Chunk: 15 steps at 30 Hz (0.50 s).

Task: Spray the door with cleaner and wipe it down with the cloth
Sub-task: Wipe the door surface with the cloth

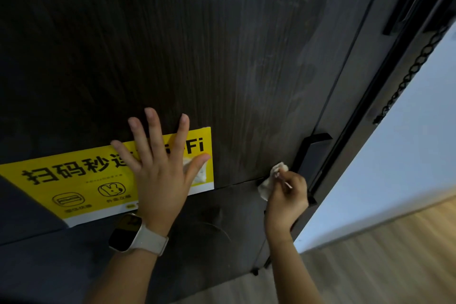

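Yellow sticker [74,180] under left hand [160,180], black handle [312,155] beside cloth [270,181]

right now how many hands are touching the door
2. The left hand presses flat, fingers spread, on the yellow sign stuck to the door. The right hand holds the cloth against the door beside the black handle.

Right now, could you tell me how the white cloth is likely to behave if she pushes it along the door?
The cloth is crumpled in the right hand, so it is probably floppy and light. It would likely bunch rather than slide flat, and may snag at the door handle beside it.
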{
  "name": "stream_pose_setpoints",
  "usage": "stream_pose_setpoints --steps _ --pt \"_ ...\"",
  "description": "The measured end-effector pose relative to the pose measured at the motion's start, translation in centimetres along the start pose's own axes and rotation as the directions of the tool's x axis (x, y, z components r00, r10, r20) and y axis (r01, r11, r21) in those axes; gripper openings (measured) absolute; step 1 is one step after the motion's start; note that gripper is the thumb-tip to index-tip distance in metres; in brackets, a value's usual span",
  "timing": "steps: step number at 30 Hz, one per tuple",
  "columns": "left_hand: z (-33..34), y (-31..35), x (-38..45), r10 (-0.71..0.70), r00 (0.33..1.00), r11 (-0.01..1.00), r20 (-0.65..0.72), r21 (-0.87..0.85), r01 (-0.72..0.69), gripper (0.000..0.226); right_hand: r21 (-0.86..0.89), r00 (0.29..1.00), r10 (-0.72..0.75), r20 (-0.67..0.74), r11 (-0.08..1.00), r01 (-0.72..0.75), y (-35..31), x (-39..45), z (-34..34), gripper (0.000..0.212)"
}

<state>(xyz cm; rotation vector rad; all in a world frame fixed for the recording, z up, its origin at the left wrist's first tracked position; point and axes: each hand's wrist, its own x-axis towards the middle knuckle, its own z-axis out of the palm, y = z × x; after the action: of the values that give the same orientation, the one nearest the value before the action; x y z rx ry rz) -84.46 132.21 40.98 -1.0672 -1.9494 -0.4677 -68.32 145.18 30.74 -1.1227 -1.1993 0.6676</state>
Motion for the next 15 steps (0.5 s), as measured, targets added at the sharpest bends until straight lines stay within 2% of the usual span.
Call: stream_pose_setpoints --steps 2,5,7,8,10,12,14,15 --pt "0.0 0.0 0.0 0.000 1.000 1.000 -0.005 -0.006 0.000 0.090 0.050 0.997 -0.056 0.059 0.997 0.053 -1.1 -2.5 0.9 0.017" --pt "0.0 0.1 0.0 0.003 1.000 1.000 -0.008 -0.015 -0.004 0.089 0.122 0.943 -0.204 0.262 0.977 0.177 -2.3 -5.5 1.1 0.020" --pt "0.0 0.1 0.0 0.001 1.000 1.000 -0.014 -0.012 -0.001 0.089 0.128 0.893 -0.268 0.362 0.963 0.238 -2.3 -4.6 0.4 0.024" --pt "0.1 0.1 0.0 0.001 1.000 1.000 -0.016 -0.012 -0.001 0.089 0.102 0.892 -0.276 0.357 0.961 0.256 -2.3 -3.4 -0.1 0.026" --pt "0.3 0.0 -0.1 0.003 1.000 1.000 -0.021 -0.011 -0.003 0.088 0.049 0.949 -0.239 0.207 0.971 0.234 -2.1 -0.1 -0.9 0.023" --pt "0.4 0.0 0.0 0.001 1.000 1.000 -0.028 -0.009 -0.002 0.087 0.077 0.992 -0.129 0.017 0.989 0.127 -2.6 2.9 -1.1 0.015" --pt "0.4 0.1 0.0 0.001 0.999 1.000 -0.034 -0.007 -0.002 0.086 0.133 0.996 -0.032 -0.082 0.990 0.043 -3.6 2.9 -0.5 0.009" --pt "0.4 0.0 -0.1 0.004 0.999 1.000 -0.036 -0.009 -0.004 0.085 0.139 0.995 -0.036 -0.097 0.989 0.050 -4.1 1.8 0.1 0.009"
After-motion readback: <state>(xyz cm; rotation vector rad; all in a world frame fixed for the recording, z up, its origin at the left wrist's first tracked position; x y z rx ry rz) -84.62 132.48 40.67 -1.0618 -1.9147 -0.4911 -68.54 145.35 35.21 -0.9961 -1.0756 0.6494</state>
